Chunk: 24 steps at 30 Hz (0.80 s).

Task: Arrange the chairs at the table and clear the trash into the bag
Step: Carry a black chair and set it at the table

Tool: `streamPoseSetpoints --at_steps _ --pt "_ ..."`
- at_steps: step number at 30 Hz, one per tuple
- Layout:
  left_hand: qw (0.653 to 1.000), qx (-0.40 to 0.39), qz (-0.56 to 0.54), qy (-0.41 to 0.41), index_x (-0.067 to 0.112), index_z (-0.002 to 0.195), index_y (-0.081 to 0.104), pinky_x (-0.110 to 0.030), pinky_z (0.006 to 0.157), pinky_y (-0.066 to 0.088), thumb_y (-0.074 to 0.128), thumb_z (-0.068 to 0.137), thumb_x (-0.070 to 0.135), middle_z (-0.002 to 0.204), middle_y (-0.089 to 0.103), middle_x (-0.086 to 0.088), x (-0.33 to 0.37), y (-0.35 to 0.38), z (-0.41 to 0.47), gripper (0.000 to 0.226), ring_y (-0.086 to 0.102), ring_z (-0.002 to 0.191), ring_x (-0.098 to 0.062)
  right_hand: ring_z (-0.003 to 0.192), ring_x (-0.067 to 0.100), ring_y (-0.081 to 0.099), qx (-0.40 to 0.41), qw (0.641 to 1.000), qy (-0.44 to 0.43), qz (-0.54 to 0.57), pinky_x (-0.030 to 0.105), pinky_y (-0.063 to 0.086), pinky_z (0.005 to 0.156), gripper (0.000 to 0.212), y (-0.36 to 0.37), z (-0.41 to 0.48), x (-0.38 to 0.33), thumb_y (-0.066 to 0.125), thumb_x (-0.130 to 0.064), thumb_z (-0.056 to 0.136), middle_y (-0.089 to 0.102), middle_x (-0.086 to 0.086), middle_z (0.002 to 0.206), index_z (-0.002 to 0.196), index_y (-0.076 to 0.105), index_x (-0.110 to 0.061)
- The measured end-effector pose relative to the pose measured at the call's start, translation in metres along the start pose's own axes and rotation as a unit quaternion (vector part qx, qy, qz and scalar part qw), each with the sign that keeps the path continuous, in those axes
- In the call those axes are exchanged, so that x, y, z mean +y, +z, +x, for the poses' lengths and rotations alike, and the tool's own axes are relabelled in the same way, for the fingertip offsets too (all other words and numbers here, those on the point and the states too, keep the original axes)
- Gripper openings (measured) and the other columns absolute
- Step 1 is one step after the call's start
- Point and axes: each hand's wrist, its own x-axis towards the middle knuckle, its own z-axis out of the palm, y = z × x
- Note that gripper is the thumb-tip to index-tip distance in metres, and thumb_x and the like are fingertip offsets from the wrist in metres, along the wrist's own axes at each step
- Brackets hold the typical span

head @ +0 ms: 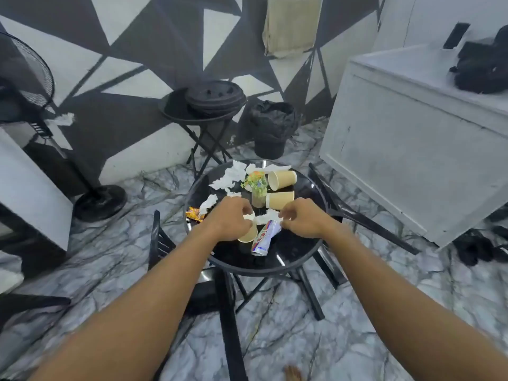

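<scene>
Head view.

- Reaches with both bare arms over round black glass-topped table (302,259).
- Grips tan paper cup (249,234), lying on its side near table centre, with left hand (231,220); fingers curled round it.
- Holds right hand (302,220) just right of that cup, fingers curled over crumpled white tissue (268,216). Cannot tell whether pinched or merely touched.
- Between the hands, on table's near half: silver printed drink can (264,239), on its side.
- On table's far half: two more ribbed tan cups (281,180), tipped over; small potted plant (258,188); torn white napkins (229,176).
- At table's left edge: orange snack wrapper (193,214).
- Beyond table's far edge, on the floor: black trash bag in bin (272,125).
- Left of table: black slatted chair (157,243).
- Right of table: second black chair (357,215), tilted.
</scene>
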Motion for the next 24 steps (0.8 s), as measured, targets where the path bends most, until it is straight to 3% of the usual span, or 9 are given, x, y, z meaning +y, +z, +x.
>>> streamPoseSetpoints --at_steps 6,8,11,17,19,24 --pt "0.996 -0.036 -0.025 -0.075 0.016 0.126 0.065 -0.035 0.098 0.050 0.063 0.088 0.025 0.123 0.061 0.004 0.023 0.056 0.061 0.039 0.057 0.116 -0.019 0.102 0.021 0.066 -0.057 0.998 0.019 0.015 0.037 0.056 0.094 0.032 -0.010 0.046 0.069 0.068 -0.026 0.088 0.069 0.003 0.112 0.119 0.069 -0.016" --pt "0.993 -0.026 -0.046 -0.107 0.017 0.115 0.068 -0.037 0.091 0.054 0.061 0.087 0.025 0.112 0.064 0.006 0.026 0.069 0.065 0.029 0.062 0.104 -0.018 0.101 0.022 0.066 -0.073 0.997 0.003 0.023 0.041 0.057 0.093 0.030 -0.007 0.060 0.078 0.066 -0.025 0.088 0.070 0.004 0.113 0.117 0.070 -0.017" --pt "0.985 -0.017 -0.043 -0.164 0.015 0.098 0.069 -0.046 0.084 0.058 0.058 0.085 0.021 0.103 0.071 -0.005 0.018 0.081 0.055 0.018 0.060 0.084 -0.018 0.099 0.024 0.068 -0.107 0.993 -0.023 0.039 0.038 0.057 0.088 0.027 0.007 0.075 0.083 0.063 -0.017 0.090 0.072 0.008 0.109 0.116 0.071 -0.013" --pt "0.975 0.002 -0.043 -0.219 0.020 0.116 0.069 -0.041 0.096 0.055 0.068 0.086 0.022 0.117 0.070 -0.001 -0.012 0.081 0.027 0.030 0.065 0.106 -0.021 0.092 0.019 0.065 -0.159 0.983 -0.085 0.040 0.032 0.054 0.084 0.023 0.045 0.090 0.060 0.063 -0.016 0.090 0.072 0.007 0.107 0.111 0.073 -0.014" --pt "0.972 0.012 -0.040 -0.233 0.018 0.119 0.067 -0.039 0.097 0.054 0.068 0.087 0.021 0.121 0.069 -0.001 -0.024 0.078 0.020 0.032 0.064 0.111 -0.021 0.094 0.022 0.064 -0.177 0.979 -0.099 0.037 0.037 0.055 0.088 0.024 0.058 0.092 0.045 0.063 -0.016 0.090 0.071 0.007 0.107 0.111 0.072 -0.012" --pt "0.964 0.028 -0.033 -0.262 0.020 0.120 0.065 -0.041 0.094 0.055 0.065 0.086 0.023 0.121 0.067 0.001 -0.056 0.066 0.006 0.035 0.064 0.105 -0.020 0.098 0.024 0.064 -0.199 0.972 -0.126 0.022 0.036 0.054 0.088 0.023 0.085 0.102 0.000 0.065 -0.019 0.092 0.070 0.007 0.102 0.114 0.071 -0.013"
